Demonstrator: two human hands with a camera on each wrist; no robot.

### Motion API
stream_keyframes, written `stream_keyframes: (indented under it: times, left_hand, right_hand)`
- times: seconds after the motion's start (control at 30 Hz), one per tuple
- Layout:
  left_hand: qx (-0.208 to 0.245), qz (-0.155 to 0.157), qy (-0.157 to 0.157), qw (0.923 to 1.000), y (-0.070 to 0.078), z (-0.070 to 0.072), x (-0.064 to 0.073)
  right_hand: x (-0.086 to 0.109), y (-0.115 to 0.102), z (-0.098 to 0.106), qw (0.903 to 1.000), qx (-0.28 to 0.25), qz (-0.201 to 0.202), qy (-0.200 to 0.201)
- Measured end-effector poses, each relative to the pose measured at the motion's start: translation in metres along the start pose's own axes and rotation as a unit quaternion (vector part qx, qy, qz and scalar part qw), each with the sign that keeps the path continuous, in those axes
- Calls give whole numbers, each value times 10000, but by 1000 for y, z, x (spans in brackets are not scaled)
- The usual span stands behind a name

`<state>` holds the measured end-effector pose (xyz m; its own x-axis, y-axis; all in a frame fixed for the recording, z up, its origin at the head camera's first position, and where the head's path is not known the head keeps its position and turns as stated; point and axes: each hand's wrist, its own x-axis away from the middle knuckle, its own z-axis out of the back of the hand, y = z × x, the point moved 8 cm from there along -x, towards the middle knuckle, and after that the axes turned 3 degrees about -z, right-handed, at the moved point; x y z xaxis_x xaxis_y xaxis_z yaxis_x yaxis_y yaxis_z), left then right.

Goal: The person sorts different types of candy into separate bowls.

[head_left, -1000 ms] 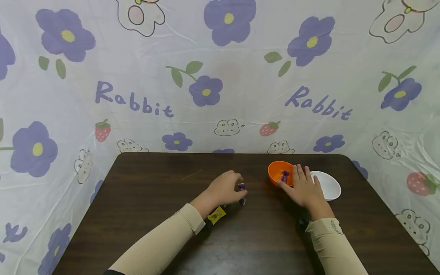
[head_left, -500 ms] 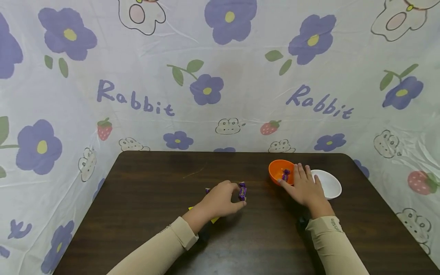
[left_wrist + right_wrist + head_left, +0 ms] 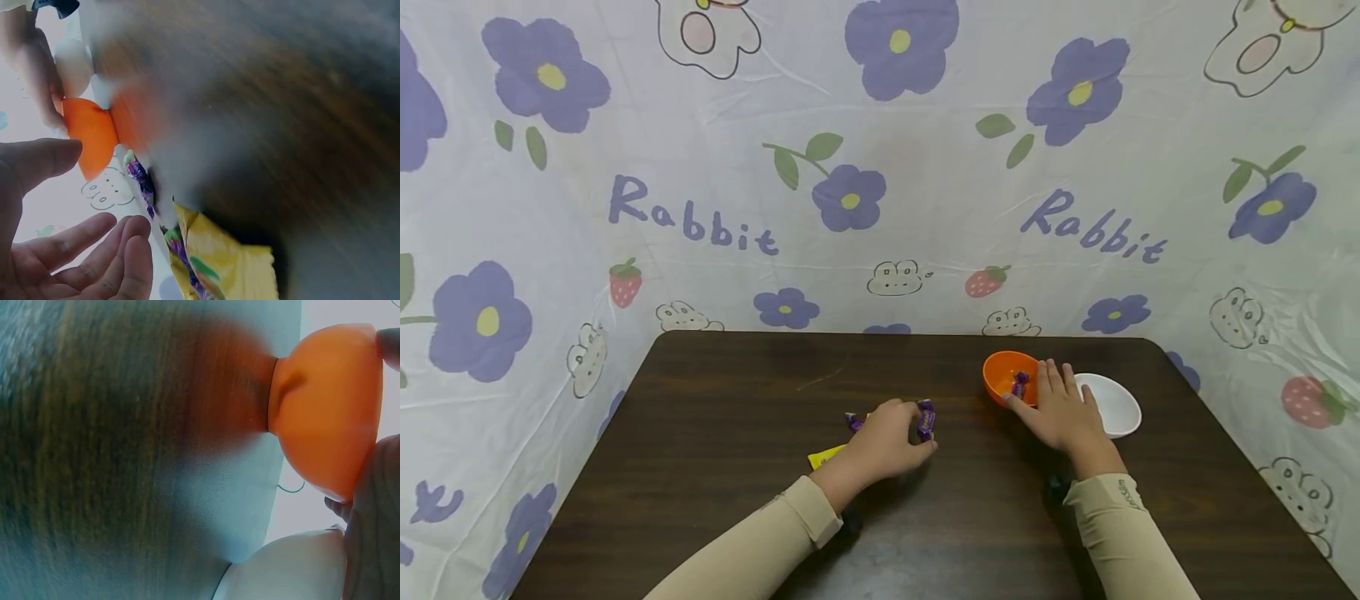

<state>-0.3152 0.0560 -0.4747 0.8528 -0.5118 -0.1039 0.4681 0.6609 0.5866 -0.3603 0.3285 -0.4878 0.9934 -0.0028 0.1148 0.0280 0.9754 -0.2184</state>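
My left hand [image 3: 883, 442] is low over the table, thumb and fingers apart. Just beyond its fingertips lies a purple-wrapped candy [image 3: 927, 421], which the left wrist view shows beyond the fingers, with a gap. Behind that hand, partly hidden by it, are another purple candy [image 3: 853, 422] and a yellow-wrapped candy [image 3: 825, 456]. My right hand [image 3: 1063, 417] rests on the rim of an orange bowl [image 3: 331, 406] with straight, spread fingers; its thumb touches the rim. Inside this bowl sits one purple candy [image 3: 1019, 385].
A white bowl [image 3: 1118, 406] stands right of the orange one, partly beneath the right hand. The dark wooden table [image 3: 715, 417] ends at a printed cloth [image 3: 925, 192] hanging behind it.
My left hand shifted slightly left and nearer, then settled back a little; the purple candy by its fingertips shows more fully. The right hand and both bowls stay in place.
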Motion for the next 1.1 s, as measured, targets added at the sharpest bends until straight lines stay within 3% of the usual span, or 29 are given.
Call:
stream_keyframes:
  times: [0.23, 0.6, 1.1]
  left_hand:
    - [-43, 97, 31, 9999, -3, -9, -14]
    - [-521, 139, -160, 9984, 1, -19, -29]
    - [-1191, 30, -95, 9928, 7, -25, -53]
  right_hand:
    - [1, 0, -1, 10000, -22, -68, -30]
    - [-5, 5, -4, 10000, -16, -79, -8]
    - [3, -1, 3, 9998, -14, -149, 109]
